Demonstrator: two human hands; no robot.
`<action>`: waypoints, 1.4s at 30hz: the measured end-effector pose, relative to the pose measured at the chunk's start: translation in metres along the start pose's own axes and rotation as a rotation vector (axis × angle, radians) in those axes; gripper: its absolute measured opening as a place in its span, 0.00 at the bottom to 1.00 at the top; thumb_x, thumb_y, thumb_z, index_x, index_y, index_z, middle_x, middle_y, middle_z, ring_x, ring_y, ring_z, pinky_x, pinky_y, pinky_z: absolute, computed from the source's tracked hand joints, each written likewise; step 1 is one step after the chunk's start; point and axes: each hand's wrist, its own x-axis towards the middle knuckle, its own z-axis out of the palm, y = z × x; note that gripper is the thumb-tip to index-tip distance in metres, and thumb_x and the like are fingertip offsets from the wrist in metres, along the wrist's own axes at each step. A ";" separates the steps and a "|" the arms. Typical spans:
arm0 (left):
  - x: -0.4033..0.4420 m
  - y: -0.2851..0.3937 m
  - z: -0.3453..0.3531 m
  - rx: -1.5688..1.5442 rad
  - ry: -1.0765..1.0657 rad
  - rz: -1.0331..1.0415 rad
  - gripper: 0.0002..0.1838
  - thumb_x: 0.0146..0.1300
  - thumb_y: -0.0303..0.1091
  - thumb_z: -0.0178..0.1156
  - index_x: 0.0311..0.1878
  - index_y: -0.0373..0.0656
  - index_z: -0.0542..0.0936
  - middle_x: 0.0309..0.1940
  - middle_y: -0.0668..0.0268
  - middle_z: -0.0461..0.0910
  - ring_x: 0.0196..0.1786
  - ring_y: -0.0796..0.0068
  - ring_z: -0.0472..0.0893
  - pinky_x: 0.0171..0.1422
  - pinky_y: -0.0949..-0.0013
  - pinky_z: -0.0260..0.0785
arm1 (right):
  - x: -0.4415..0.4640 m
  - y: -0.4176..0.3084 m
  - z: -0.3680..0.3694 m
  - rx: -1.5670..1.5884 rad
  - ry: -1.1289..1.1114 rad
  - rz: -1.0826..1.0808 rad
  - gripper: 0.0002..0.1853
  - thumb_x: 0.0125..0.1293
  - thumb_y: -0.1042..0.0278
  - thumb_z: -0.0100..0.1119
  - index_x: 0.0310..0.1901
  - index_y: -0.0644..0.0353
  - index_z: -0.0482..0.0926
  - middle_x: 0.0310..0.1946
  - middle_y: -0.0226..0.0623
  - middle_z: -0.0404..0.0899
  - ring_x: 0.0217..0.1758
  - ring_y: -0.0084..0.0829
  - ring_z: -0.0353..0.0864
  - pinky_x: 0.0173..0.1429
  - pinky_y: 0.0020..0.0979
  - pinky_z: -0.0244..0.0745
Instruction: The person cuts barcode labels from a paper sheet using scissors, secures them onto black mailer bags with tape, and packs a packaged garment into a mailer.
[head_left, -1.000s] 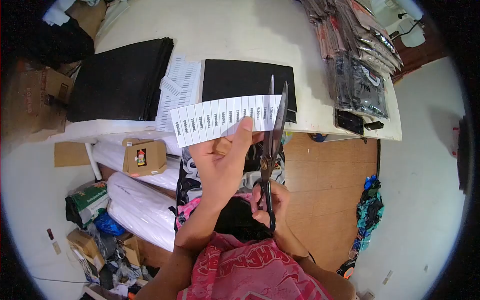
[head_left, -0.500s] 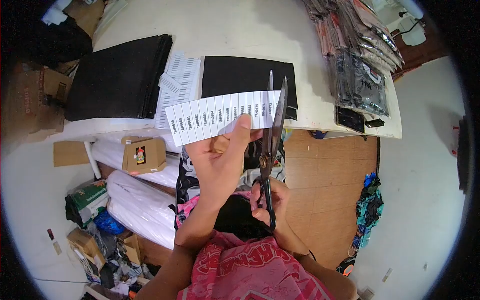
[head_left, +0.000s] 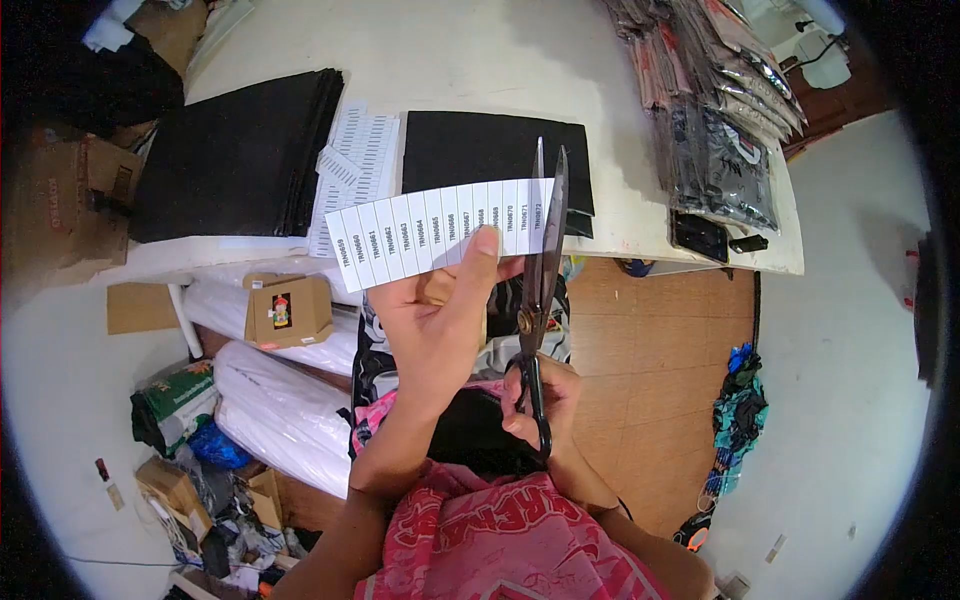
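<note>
Pinched between thumb and fingers of my left hand [head_left: 437, 325] is a white paper strip of printed labels [head_left: 395, 240], marked with codes such as TRN0659 along its length. My right hand [head_left: 545, 395] grips the black handles of a pair of scissors [head_left: 530, 318], blades pointing away from me. The blades are slightly apart and straddle the strip's right end, close to the TRN0672 label. Behind the strip lies a black flat sheet or folder [head_left: 490, 145] on the white table [head_left: 450, 60].
A stack of black sheets [head_left: 235, 160] and more printed label sheets [head_left: 365, 145] lie left on the table. At right are plastic-packed garments [head_left: 720, 160] and a phone [head_left: 698, 236]. Below left stand a small cardboard box [head_left: 288, 310] and white wrapped rolls [head_left: 280, 410].
The scissor blades have come closer together at the strip's right end. The end label past TRN0672 no longer shows there. The strip has shifted slightly left.
</note>
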 end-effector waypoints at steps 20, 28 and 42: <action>-0.002 -0.001 0.000 -0.031 -0.005 -0.012 0.09 0.65 0.23 0.61 0.48 0.32 0.79 0.39 0.60 0.84 0.39 0.75 0.84 0.43 0.69 0.82 | 0.000 -0.005 0.000 -0.069 0.033 0.010 0.27 0.45 0.45 0.78 0.22 0.60 0.72 0.17 0.27 0.72 0.20 0.20 0.71 0.25 0.21 0.61; -0.002 -0.002 -0.002 -0.038 0.005 -0.007 0.09 0.65 0.24 0.61 0.47 0.31 0.79 0.39 0.59 0.84 0.38 0.75 0.84 0.43 0.69 0.82 | 0.001 -0.008 0.001 -0.087 0.036 0.031 0.27 0.45 0.46 0.78 0.21 0.59 0.71 0.18 0.26 0.70 0.20 0.20 0.68 0.26 0.21 0.59; 0.031 -0.022 -0.032 0.030 0.118 -0.048 0.09 0.66 0.25 0.59 0.47 0.32 0.77 0.41 0.57 0.82 0.41 0.66 0.84 0.43 0.61 0.84 | 0.024 0.022 0.015 0.058 -0.012 0.098 0.19 0.51 0.64 0.77 0.23 0.60 0.72 0.19 0.24 0.70 0.19 0.16 0.66 0.24 0.20 0.58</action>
